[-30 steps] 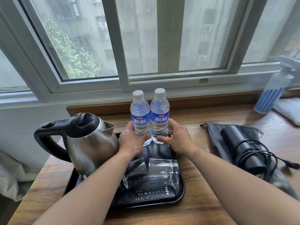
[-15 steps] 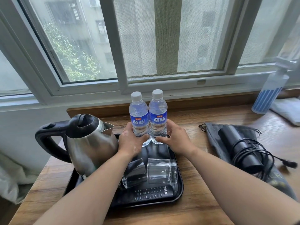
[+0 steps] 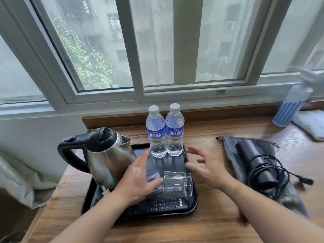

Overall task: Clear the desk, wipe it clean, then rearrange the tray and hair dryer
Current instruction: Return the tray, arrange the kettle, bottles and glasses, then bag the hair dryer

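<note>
Left grip (image 3: 140, 178) and right grip (image 3: 208, 167) both spread, empty, above black tray (image 3: 168, 163) on wooden counter (image 3: 210, 225). Tray holds kettle (image 3: 108, 155), two water bottles (image 3: 157, 135) at back, two glasses (image 3: 177, 183) on their sides, remote (image 3: 166, 204) at front. Hair dryer (image 3: 252, 158), cord wrapped, lies on grey pouch (image 3: 231, 146) right of tray.

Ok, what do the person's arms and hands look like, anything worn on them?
Both forearms are bare to the frame edge: no sleeves show. The left hand and right hand wear no gloves, and no watch, bracelet or ring shows, though both are blurred.
</note>
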Tool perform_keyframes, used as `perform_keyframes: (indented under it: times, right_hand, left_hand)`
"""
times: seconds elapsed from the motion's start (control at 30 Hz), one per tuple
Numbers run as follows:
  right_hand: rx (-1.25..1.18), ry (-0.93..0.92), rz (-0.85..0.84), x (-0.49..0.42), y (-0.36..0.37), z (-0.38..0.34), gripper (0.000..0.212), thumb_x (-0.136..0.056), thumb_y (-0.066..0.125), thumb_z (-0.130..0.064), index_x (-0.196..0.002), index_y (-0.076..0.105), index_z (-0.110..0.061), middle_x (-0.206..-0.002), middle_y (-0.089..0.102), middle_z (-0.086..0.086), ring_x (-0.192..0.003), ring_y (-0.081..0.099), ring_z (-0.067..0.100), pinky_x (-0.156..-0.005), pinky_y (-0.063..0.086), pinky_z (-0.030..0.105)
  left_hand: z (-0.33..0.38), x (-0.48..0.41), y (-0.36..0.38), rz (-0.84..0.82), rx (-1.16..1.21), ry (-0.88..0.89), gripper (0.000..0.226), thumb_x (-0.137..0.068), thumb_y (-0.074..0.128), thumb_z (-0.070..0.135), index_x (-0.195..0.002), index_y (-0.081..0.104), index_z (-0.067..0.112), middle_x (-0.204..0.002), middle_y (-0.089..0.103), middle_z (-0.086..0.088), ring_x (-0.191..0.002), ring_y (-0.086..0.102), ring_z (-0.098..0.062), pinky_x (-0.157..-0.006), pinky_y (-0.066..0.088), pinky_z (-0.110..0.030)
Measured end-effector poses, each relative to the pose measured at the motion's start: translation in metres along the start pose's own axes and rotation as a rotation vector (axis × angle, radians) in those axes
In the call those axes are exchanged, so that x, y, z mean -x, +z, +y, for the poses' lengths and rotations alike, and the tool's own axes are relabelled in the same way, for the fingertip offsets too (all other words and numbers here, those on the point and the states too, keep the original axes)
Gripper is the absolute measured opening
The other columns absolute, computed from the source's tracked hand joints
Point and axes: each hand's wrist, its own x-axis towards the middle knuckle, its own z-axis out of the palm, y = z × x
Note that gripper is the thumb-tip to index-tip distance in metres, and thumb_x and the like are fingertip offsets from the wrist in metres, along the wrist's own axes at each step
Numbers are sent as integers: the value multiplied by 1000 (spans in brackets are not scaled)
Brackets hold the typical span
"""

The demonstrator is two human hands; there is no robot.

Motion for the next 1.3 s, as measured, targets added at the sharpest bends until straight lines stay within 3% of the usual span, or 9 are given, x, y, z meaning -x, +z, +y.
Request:
perform_keyframes:
  times: [0.17,0.37,0.5,0.7,0.83,0.9,0.97,1.13,1.3]
  right_hand:
    - [123,-18,-115,35,14,11,91,-63,69,-86,-143,43,-53,-148,44,-21,-137,39,-4,-118,36,36]
    - [179,-16,-106,46,22,12,87,-65,75,-76,-142,43,-55,-148,41,-19,-135,37,-3,-114,29,22]
    - [178,-24,-126,48,20,10,89,-63,77,-72,-143,43,-50,-145,44,-19,-133,39,-5,-115,28,18]
    - [179,-8,-134,48,19,7,93,-63,83,-64,-145,43,-46,-136,52,-20,-124,47,-7,-105,29,6]
    - [103,7,-93,44,19,9,94,-59,84,-65,-142,43,-50,-128,58,-24,-122,51,-7,-110,42,27]
    - [57,22,-80,41,18,9,94,-57,86,-64,-141,44,-53,-126,61,-23,-123,54,-5,-110,45,32]
    - [6,33,-69,37,15,8,93,-57,90,-57,-138,45,-57,-127,62,-18,-121,58,-1,-109,47,33]
    - [-122,36,-10,29,7,3,87,-62,96,-22,-131,51,-53,-122,67,-6,-106,68,6,-91,58,29]
    - [-97,29,1,24,7,-1,92,-58,94,-39,-136,48,-55,-121,65,-13,-109,65,4,-92,58,32]
  left_hand:
    - [-20,27,3,-79,-102,-16,106,-75,86,44,-160,24,26,-153,47,4,-140,44,-10,-114,25,-10]
    - [-30,33,14,-51,-218,-22,85,-73,86,37,-147,46,21,-146,54,4,-135,48,-14,-115,31,-19]
    - [-32,35,17,-42,-260,12,79,-74,85,37,-144,50,24,-142,56,8,-133,49,-14,-114,37,-26]
    - [-17,35,15,8,-274,-3,66,-65,76,37,-127,57,27,-114,64,8,-107,59,-19,-95,51,-33]
    - [-11,36,13,24,-208,-52,65,-62,73,42,-124,57,31,-110,60,11,-103,60,-15,-93,50,-30]
    - [-11,35,9,82,-118,-81,65,-57,72,42,-118,60,28,-105,63,9,-98,61,-15,-92,52,-31]
    - [-10,31,6,131,-52,-111,64,-55,73,42,-116,63,26,-102,67,7,-97,63,-14,-92,52,-28]
    - [2,33,3,165,-23,-150,58,-60,84,32,-114,65,23,-98,67,7,-92,60,-11,-78,36,0]
    - [12,33,4,173,6,-154,61,-66,87,32,-118,56,24,-100,60,12,-92,57,-9,-76,36,-1]
